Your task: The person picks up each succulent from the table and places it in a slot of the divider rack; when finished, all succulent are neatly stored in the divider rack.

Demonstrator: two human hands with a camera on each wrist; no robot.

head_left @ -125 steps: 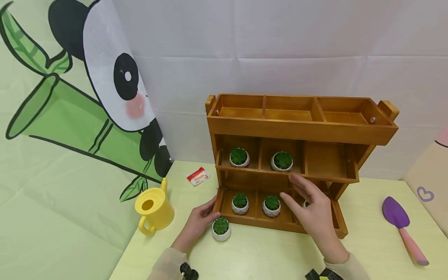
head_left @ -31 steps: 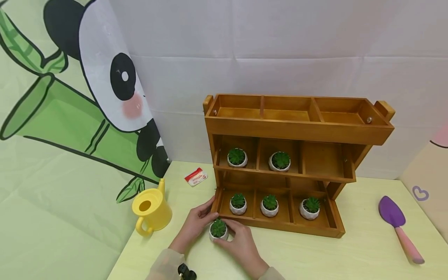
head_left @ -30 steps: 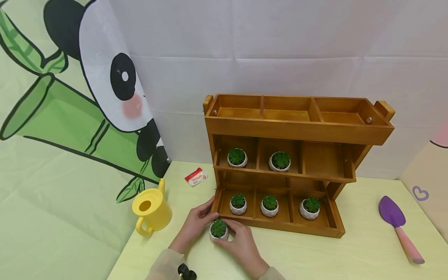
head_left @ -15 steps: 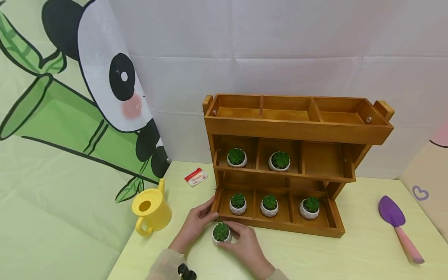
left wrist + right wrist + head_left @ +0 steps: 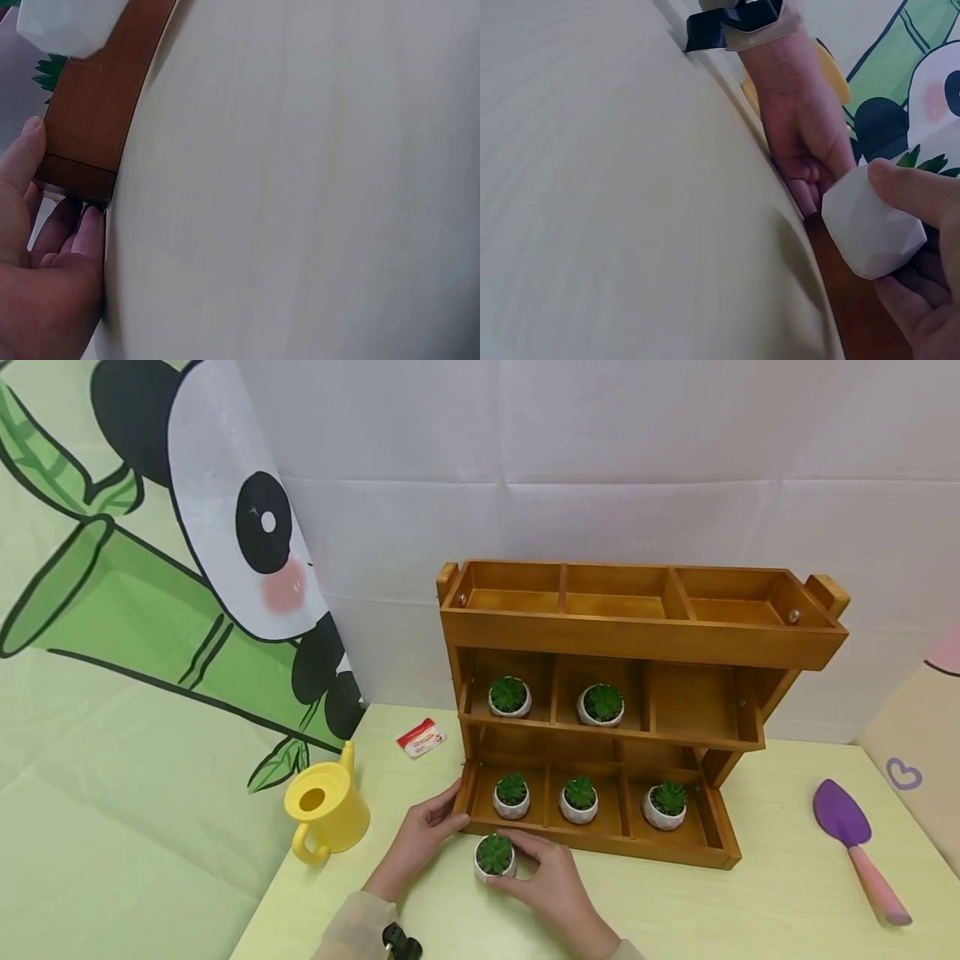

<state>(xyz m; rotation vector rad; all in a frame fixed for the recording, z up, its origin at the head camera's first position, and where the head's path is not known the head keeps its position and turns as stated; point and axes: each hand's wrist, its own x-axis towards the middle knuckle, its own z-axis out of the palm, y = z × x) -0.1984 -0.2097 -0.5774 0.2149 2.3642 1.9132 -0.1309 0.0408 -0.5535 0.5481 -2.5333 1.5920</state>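
Note:
My right hand (image 5: 553, 883) pinches a small potted succulent (image 5: 494, 856) by its white faceted pot. Thumb on one side and fingers on the other, it holds the pot upright in front of the brown wooden shelf (image 5: 637, 639). In the right wrist view the pot (image 5: 870, 225) is raised off the table, its shadow falling apart from it. My left hand (image 5: 422, 842) grips the front left corner of the shelf's bottom tray; in the left wrist view the thumb lies on the front board (image 5: 94, 112) and the fingers are behind the corner.
Succulents stand in all three bottom compartments, such as the right one (image 5: 664, 806), and in two middle ones, including the left (image 5: 509, 697). A yellow watering can (image 5: 327, 806) and a red-white packet (image 5: 421, 737) lie left; a purple trowel with pink handle (image 5: 855, 847) lies right.
My right hand has come from the bottom right compartment, taken hold of the succulent beside my left hand and moved it rightward. The left hand has stayed at the shelf corner.

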